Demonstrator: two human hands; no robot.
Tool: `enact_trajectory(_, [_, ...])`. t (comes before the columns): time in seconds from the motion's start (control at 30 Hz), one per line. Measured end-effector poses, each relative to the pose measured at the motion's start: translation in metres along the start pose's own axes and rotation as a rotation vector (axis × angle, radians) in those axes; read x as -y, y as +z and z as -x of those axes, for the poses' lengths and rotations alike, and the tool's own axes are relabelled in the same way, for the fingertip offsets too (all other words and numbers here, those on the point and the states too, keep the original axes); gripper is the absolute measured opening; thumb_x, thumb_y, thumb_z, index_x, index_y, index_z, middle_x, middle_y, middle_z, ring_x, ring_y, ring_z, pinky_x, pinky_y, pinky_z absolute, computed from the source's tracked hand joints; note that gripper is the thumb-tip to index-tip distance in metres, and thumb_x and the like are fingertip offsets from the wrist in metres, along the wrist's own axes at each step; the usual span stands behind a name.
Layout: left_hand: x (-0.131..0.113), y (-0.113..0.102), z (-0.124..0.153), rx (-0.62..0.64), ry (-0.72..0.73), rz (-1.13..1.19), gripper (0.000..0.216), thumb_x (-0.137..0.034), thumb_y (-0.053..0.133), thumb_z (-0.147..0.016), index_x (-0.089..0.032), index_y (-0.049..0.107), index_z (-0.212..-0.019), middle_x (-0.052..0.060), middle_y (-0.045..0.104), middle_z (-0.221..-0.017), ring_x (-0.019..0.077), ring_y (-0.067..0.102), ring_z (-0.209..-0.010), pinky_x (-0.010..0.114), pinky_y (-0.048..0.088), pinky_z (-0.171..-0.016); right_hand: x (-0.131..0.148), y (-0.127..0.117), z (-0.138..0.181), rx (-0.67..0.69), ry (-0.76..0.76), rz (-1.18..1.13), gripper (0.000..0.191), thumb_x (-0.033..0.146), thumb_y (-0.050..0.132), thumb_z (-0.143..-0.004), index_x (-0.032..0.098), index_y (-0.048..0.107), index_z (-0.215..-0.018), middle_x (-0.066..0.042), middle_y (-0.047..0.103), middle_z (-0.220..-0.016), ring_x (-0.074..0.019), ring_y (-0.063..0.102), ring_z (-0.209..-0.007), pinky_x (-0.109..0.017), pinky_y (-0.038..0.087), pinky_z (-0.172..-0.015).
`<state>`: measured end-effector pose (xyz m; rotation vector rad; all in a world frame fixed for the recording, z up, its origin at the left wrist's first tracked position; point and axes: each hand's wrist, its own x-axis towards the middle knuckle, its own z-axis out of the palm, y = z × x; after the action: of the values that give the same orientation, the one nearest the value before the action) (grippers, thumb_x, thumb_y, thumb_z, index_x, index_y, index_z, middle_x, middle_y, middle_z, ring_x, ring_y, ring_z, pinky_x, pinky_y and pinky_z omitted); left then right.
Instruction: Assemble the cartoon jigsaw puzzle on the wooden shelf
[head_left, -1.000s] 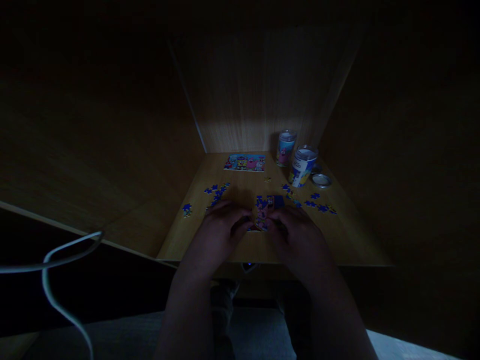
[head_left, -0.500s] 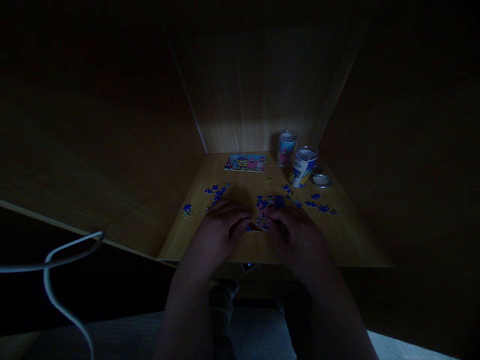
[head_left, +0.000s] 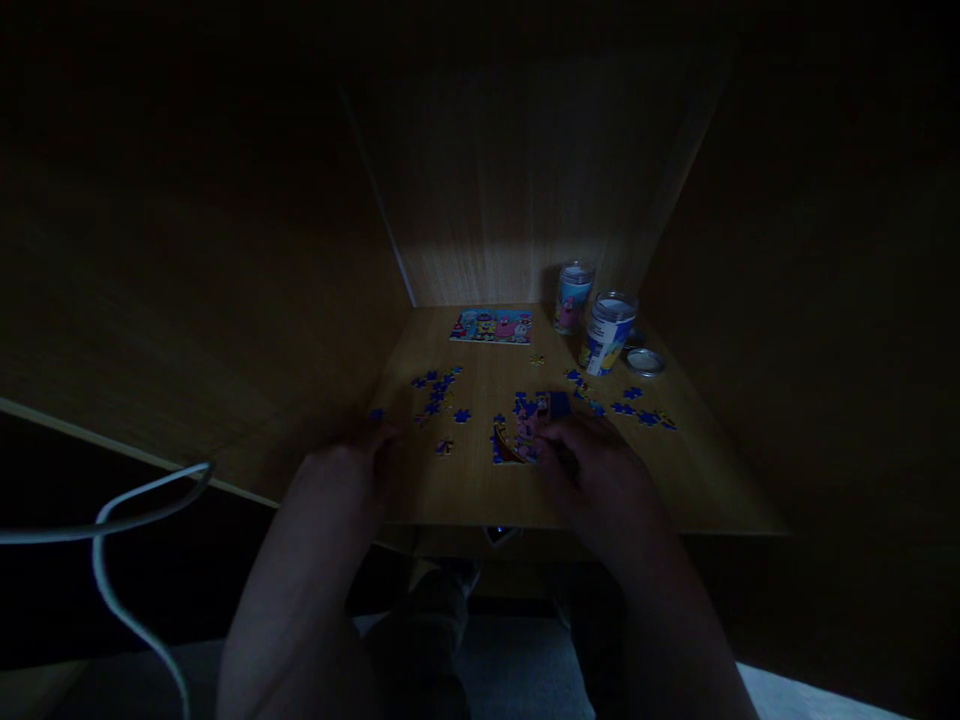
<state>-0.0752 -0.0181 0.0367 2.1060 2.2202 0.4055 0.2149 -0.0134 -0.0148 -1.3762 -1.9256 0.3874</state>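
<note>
Part-built puzzle [head_left: 520, 425] between loose pieces [head_left: 462, 416]; jars [head_left: 606, 335] behind, right.

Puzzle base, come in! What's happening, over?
Left grip by a blue piece. Right grip at the puzzle. Puzzle partly joined; right grip hides some of it.

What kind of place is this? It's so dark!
It looks like a dim desk nook or booth, though I can't be sure. A wooden tabletop sits between wooden side walls, with a wooden back panel behind it, and puzzle pieces lie spread on top.
</note>
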Motion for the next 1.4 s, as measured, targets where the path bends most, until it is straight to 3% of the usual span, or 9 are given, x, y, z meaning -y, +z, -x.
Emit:
enact_trajectory(0.13, [-0.016, 0.004, -0.001, 0.028, 0.115, 0.112, 0.025, -0.035, 0.062, -0.103, -0.028, 0.086, -0.107, 0.006, 0.085, -0.114, 0.0288, 0.081, -0.098, 0.041, 0.064, -0.094, -0.001, 0.001, 0.0, -0.011, -0.017, 0.016, 0.011, 0.022, 0.064, -0.104, 0.026, 0.073, -0.109, -0.008, 0.08, -0.12, -0.0278, 0.071, -0.114, -0.045, 0.056, -0.101])
enact_trajectory(0.23, [-0.025, 0.01, -0.005, 0.047, 0.171, 0.143, 0.019, -0.035, 0.068, -0.101, -0.028, 0.086, -0.103, 0.006, 0.084, -0.111, 0.0284, 0.079, -0.101, 0.042, 0.062, -0.097, -0.002, 0.002, 0.0, -0.008, -0.023, 0.029, 0.01, 0.022, 0.064, -0.104, 0.025, 0.073, -0.108, -0.007, 0.08, -0.117, -0.0274, 0.071, -0.112, -0.044, 0.056, -0.099])
enact_trajectory(0.37, [-0.027, 0.017, -0.009, 0.036, 0.194, 0.177, 0.012, -0.031, 0.073, -0.098, -0.027, 0.084, -0.094, 0.007, 0.083, -0.105, 0.0295, 0.078, -0.098, 0.043, 0.062, -0.092, -0.002, 0.001, 0.0, -0.001, -0.016, 0.029, 0.01, 0.022, 0.064, -0.104, 0.026, 0.072, -0.109, -0.007, 0.08, -0.118, -0.0279, 0.071, -0.113, -0.045, 0.056, -0.1])
enact_trajectory(0.57, [-0.027, 0.02, -0.009, 0.04, 0.149, 0.258, 0.013, -0.028, 0.071, -0.096, -0.026, 0.083, -0.097, 0.008, 0.083, -0.108, 0.0301, 0.079, -0.098, 0.043, 0.061, -0.091, -0.001, 0.001, -0.001, -0.006, -0.011, 0.007, 0.01, 0.023, 0.065, -0.104, 0.027, 0.072, -0.109, -0.008, 0.08, -0.122, -0.0284, 0.073, -0.115, -0.047, 0.057, -0.102])
enact_trajectory(0.73, [-0.027, 0.022, -0.009, 0.069, 0.088, 0.285, 0.015, -0.031, 0.069, -0.097, -0.026, 0.083, -0.099, 0.008, 0.084, -0.109, 0.0311, 0.08, -0.1, 0.044, 0.06, -0.089, 0.0, 0.0, -0.001, 0.003, -0.006, 0.001, 0.01, 0.023, 0.065, -0.105, 0.027, 0.072, -0.11, -0.008, 0.08, -0.122, -0.0282, 0.073, -0.117, -0.046, 0.057, -0.102])
enact_trajectory(0.9, [-0.028, 0.022, -0.012, 0.093, 0.074, 0.295, 0.016, -0.031, 0.069, -0.097, -0.026, 0.08, -0.088, 0.006, 0.084, -0.098, 0.0291, 0.079, -0.09, 0.04, 0.059, -0.08, 0.0, 0.0, 0.0, -0.001, -0.006, -0.002, 0.01, 0.024, 0.064, -0.106, 0.026, 0.072, -0.111, -0.008, 0.08, -0.122, -0.0283, 0.072, -0.117, -0.047, 0.056, -0.104])
enact_trajectory(1.03, [-0.028, 0.021, -0.011, 0.046, 0.003, 0.275, 0.013, -0.036, 0.075, -0.095, -0.025, 0.082, -0.097, 0.009, 0.085, -0.105, 0.0318, 0.08, -0.095, 0.042, 0.06, -0.082, 0.0, 0.0, 0.0, 0.005, -0.005, 0.007, 0.011, 0.022, 0.064, -0.105, 0.026, 0.072, -0.11, -0.007, 0.08, -0.122, -0.0282, 0.071, -0.116, -0.047, 0.056, -0.103])
enact_trajectory(1.13, [-0.027, 0.02, -0.01, 0.027, -0.023, 0.234, 0.015, -0.039, 0.076, -0.094, -0.025, 0.082, -0.094, 0.01, 0.085, -0.102, 0.0341, 0.08, -0.092, 0.045, 0.06, -0.081, 0.0, 0.001, 0.0, 0.001, -0.012, 0.008, 0.01, 0.022, 0.064, -0.105, 0.026, 0.073, -0.109, -0.008, 0.08, -0.122, -0.0284, 0.072, -0.115, -0.047, 0.056, -0.103])
enact_trajectory(1.4, [-0.026, 0.022, -0.01, 0.062, 0.098, 0.355, 0.011, -0.031, 0.072, -0.093, -0.029, 0.082, -0.094, 0.005, 0.086, -0.102, 0.03, 0.082, -0.093, 0.04, 0.061, -0.082, 0.001, 0.0, -0.001, -0.005, -0.011, 0.012, 0.01, 0.023, 0.063, -0.105, 0.026, 0.072, -0.109, -0.008, 0.08, -0.121, -0.0287, 0.072, -0.115, -0.047, 0.056, -0.102])
